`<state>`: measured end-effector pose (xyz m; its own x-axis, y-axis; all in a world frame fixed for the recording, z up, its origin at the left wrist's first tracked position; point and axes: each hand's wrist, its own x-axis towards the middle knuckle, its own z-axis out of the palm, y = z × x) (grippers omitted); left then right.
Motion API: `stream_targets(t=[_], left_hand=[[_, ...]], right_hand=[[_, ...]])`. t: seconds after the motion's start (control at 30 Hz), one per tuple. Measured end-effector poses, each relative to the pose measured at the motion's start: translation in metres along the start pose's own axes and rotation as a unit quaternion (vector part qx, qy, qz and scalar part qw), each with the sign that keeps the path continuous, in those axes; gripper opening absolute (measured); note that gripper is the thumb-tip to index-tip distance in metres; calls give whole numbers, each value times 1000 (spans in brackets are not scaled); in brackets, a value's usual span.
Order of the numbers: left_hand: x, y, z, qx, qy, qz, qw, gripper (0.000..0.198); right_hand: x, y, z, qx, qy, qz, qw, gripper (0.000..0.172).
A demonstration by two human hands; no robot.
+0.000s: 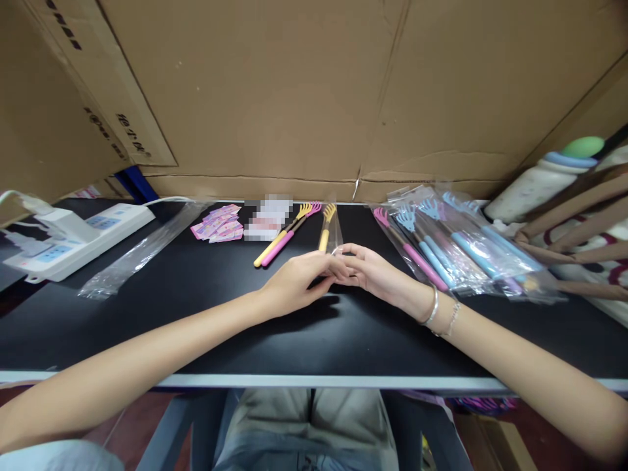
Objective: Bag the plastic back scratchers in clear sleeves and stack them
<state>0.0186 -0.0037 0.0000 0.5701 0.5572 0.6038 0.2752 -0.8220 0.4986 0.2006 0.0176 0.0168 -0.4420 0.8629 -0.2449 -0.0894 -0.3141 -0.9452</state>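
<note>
— Hands first: where are they?

— Out over the middle of the black counter (196,333). The left hand (301,282) and the right hand (380,278) meet fingertip to fingertip, with two bracelets (434,307) on the right wrist.

— Are they gripping anything?

— Yes. The fingers (334,268) of both hands are pinched on the near end of a clear sleeve (336,239). It lies flat on the counter and runs straight away from the person. A yellow back scratcher (326,230) sits inside it, claw end farthest off.

— What's next to it?

— Just to the left lie two loose scratchers (279,243), one yellow and one pink, side by side at a slant. Left of those is a little heap of pink cards (220,226). Further left there are empty clear bags (137,256) and a white power strip (78,239).

— And to the right?

— A pile of bagged scratchers (441,239), blue and pink, lies near the right wrist. A bottle (534,186) lies behind the pile, and cardboard (294,98) stands along the back of the counter.
</note>
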Motion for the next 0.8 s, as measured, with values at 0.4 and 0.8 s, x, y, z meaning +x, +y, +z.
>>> stream_targets(t=[0.4,0.8], left_hand=[[3,2,-9,1,107,-52,993,4],[2,-16,-10,-175,28,-249,952,38]], right_hand=[[4,5,-3,23,6,-61,998,28],[2,4,-2,-74,-80,-147,983,28]])
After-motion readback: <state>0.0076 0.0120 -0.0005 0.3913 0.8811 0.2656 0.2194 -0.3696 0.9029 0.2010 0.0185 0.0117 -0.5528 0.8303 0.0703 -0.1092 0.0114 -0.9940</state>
